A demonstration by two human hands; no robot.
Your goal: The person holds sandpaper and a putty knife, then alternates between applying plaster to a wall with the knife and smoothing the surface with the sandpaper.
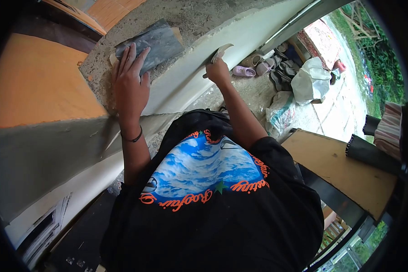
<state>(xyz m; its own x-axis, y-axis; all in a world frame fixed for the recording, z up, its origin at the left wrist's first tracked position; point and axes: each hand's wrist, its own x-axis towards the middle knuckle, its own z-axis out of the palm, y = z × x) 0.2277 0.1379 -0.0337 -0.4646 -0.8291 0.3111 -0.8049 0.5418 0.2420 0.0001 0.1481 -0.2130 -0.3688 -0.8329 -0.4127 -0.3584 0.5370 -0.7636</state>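
My left hand [132, 88] lies with fingers stretched out over a dark grey sheet [165, 45], which looks like sandpaper with tan showing at its corners. Under the sheet is the rough top of a concrete ledge [199, 18]. Against the ledge's pale side wall [177, 81], my right hand [218, 71] is closed round a thin, curled tan piece [223, 49] that looks like sandpaper. Its curved end sticks out above the fingers, and a dark end shows below them; the middle is hidden in the grip.
Beyond my right hand, lilac clogs [244, 71] and several other shoes lie on the floor by a white sack [311, 79]. A wooden board [340, 165] stands at the right. An orange wall surface [36, 81] adjoins the ledge at the left.
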